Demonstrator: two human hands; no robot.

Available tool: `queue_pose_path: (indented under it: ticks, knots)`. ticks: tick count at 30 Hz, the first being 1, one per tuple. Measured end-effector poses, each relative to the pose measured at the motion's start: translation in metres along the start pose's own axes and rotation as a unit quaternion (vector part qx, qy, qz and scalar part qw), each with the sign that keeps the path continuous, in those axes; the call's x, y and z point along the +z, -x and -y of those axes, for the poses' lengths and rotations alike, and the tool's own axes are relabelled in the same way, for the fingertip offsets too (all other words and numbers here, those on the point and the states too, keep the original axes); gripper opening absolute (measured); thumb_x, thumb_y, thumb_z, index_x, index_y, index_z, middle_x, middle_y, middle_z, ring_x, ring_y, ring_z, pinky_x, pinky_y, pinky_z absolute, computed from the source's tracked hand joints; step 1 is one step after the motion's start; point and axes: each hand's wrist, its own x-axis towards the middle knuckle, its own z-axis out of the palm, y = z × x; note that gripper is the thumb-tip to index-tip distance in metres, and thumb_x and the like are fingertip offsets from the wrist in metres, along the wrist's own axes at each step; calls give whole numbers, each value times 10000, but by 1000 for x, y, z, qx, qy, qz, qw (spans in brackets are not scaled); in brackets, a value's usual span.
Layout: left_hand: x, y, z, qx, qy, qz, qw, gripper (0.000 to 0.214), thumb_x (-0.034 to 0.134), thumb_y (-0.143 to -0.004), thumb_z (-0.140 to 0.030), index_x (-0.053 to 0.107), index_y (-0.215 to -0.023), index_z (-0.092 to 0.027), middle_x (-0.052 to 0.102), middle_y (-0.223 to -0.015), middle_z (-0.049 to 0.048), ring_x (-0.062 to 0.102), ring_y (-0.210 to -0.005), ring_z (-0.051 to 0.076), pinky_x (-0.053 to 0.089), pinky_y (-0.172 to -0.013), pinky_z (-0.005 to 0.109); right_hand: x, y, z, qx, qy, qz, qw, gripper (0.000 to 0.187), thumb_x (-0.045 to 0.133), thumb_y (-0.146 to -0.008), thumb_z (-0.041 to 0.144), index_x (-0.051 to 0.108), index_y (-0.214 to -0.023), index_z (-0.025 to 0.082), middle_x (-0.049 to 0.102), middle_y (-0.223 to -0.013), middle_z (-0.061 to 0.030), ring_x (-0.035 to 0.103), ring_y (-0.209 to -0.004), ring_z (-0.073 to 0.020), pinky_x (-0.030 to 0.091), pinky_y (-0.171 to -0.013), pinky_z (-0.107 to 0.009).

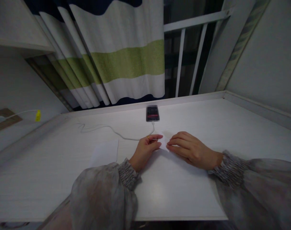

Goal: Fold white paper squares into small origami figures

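Between my two hands is a small piece of white paper (pixel 164 144), held just over the desk and looking folded. My left hand (pixel 146 147) pinches its left side between thumb and fingers, with a ring on one finger. On the paper's right edge, the fingertips of my right hand (pixel 192 148) are pressed together. Grey sheer sleeves with gathered cuffs cover both forearms. To the left of my left hand lies a flat white sheet (pixel 104 152), partly hidden by the left sleeve.
A phone-like device (pixel 152 113), its screen pixelated, stands near the desk's back edge. A white cable (pixel 118 134) runs from it leftward. Behind the white desk (pixel 181 198) hang a striped curtain (pixel 131 64) and a window with white bars (pixel 181 60). Walls flank both sides.
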Motion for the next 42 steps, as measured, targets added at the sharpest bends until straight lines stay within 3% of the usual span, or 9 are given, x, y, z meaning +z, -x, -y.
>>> queue_pose_path:
  ticks: [5, 10, 15, 19, 30, 37, 42]
  knots:
    - [2, 1, -1, -23, 5, 19, 1000, 235, 666, -580, -136, 666, -815, -129, 586, -684, 5, 485, -588, 70, 384, -589, 202, -1, 0, 1, -17, 17, 16, 1000, 223, 389, -874, 139, 611, -887, 143, 648, -808, -87, 541, -806, -189, 468, -694, -370]
    - [5, 3, -2, -24, 27, 66, 997, 238, 685, -616, -238, 652, -812, -108, 586, -713, 15, 501, -617, 80, 381, -615, 224, 0, 1, 3, -25, 14, 10, 1000, 189, 421, -852, 119, 609, -829, 131, 637, -750, -83, 528, -768, -190, 476, -676, -346]
    - [4, 2, -1, -18, -28, 106, 994, 382, 743, -549, -235, 622, -888, -109, 489, -520, -60, 422, -496, 53, 311, -538, 211, 1, 2, 2, 38, -72, -20, 996, 169, 416, -848, 136, 582, -817, 147, 594, -736, -82, 490, -731, -175, 471, -635, -321]
    - [4, 2, 0, -14, -16, 124, 992, 419, 756, -518, -206, 602, -897, -114, 500, -531, -60, 417, -491, 55, 297, -528, 216, 0, 2, 1, 83, -164, -37, 982, 153, 425, -837, 115, 567, -811, 166, 577, -735, -67, 497, -737, -161, 462, -632, -299]
    - [3, 3, 0, -5, -44, 134, 990, 429, 740, -555, -196, 583, -944, -104, 500, -555, -64, 436, -521, 58, 331, -575, 228, -2, 0, 4, 158, -272, -42, 948, 125, 488, -819, 142, 590, -751, 165, 583, -716, -46, 525, -726, -140, 452, -664, -288]
    - [4, 3, -2, -17, -36, 134, 990, 473, 744, -537, -146, 564, -970, -90, 511, -533, -67, 451, -503, 58, 349, -575, 230, -1, 1, 2, 178, -290, -51, 939, 122, 503, -808, 143, 605, -746, 167, 582, -721, -44, 532, -713, -135, 453, -653, -279]
    - [5, 3, 0, -38, 5, 133, 990, 555, 746, -479, -59, 538, -992, -94, 558, -634, -32, 497, -586, 73, 363, -611, 235, 0, 2, 3, 204, -276, -56, 938, 126, 482, -819, 174, 588, -752, 174, 576, -750, -41, 539, -692, -130, 465, -632, -279]
